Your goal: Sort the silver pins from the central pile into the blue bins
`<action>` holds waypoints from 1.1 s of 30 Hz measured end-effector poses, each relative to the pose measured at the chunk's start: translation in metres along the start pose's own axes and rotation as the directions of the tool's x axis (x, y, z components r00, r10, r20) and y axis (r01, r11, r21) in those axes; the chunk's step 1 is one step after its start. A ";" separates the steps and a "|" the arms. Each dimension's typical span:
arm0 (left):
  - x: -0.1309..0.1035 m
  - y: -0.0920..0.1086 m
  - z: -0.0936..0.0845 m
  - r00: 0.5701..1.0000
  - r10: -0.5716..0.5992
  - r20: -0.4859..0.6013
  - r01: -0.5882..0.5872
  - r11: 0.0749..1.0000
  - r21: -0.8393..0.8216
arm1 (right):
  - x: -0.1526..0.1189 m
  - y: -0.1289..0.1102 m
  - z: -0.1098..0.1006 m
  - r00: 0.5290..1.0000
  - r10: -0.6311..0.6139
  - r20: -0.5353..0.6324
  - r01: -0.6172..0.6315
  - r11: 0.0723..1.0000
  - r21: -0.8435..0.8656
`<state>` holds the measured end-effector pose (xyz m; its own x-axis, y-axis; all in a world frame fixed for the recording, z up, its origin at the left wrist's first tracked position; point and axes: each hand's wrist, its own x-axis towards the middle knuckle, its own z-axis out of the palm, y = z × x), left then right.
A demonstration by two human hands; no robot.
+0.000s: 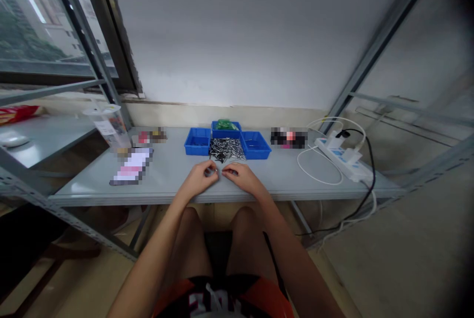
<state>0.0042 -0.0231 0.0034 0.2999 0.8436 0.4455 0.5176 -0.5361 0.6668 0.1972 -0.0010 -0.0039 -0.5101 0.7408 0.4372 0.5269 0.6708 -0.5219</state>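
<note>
Clock positions are read from the hands, with 12 pointing to the wall. At 6 o'clock the legs (pixel 246 239) are tucked beneath the table (pixel 166 175). Above its near edge, the left hand (pixel 203 177) is curled at 9 o'clock, its thumb and forefinger bent into a ring; whether anything is grasped cannot be told. The right hand (pixel 239 175) is placed just opposite at 3, its fingertips drawn together; here too a grasp cannot be confirmed. The two hands are separated by a narrow gap.

Far to the left, at 9, a phone (pixel 131 166) is laid flat; at 3, a power strip (pixel 342 160) is fitted with plugs and trailed by cables. Just beyond the hands, at 12, metal pieces (pixel 226 149) are heaped on the table. The heap is bordered by three blue trays: one at 11 (pixel 196 150), one between 1 and 2 (pixel 259 154), and one at 12 (pixel 226 134), in which green packets (pixel 225 124) are held. A cup (pixel 111 129) is stood at 10. The scene is closed by the wall (pixel 229 36) at 12.
</note>
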 end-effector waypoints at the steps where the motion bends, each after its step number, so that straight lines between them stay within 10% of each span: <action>1: 0.000 -0.001 0.000 0.999 -0.033 -0.008 0.032 0.999 -0.033 | 0.000 0.000 0.000 1.000 0.021 -0.010 -0.021 1.000 0.007; 33: 0.003 -0.006 0.000 0.998 -0.064 0.007 0.064 0.998 -0.006 | -0.001 0.000 -0.002 0.996 0.082 -0.019 -0.081 0.996 0.045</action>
<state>0.0024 -0.0176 0.0010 0.2718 0.8765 0.3972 0.5307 -0.4809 0.6979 0.1994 -0.0013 -0.0028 -0.4516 0.7941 0.4068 0.5357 0.6060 -0.5881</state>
